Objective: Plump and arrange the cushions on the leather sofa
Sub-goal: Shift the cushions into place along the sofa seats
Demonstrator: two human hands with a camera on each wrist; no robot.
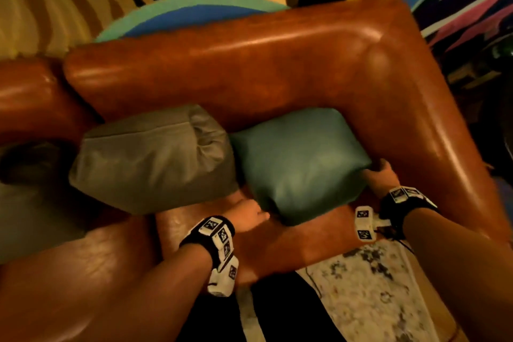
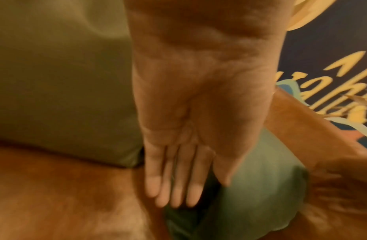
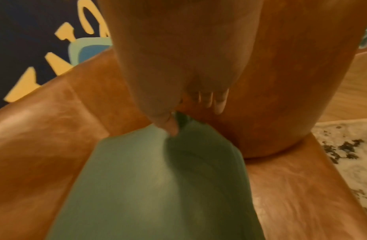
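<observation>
Both hands on the teal cushion in the corner of the tan leather sofa (image 1: 249, 58), with the arranging part done.

Going left to right from the sofa's corner: a dim grey cushion (image 1: 30, 214) lies at the far left, partly out of view; the olive-grey fabric cushion (image 1: 150, 158) leans on the backrest, its right end bunched and creased, so it probably wants more plumping. Just beside it, nearest the corner, the smooth teal square cushion (image 1: 299, 164) leans tilted against the backrest, face toward the seat front, long axis running along the back. The left hand (image 1: 247, 216) lies flat, fingers straight, against its lower left edge; the right hand (image 1: 380, 175) pinches its right corner beside the armrest. Judging by this, squaring and puffing remain.
</observation>
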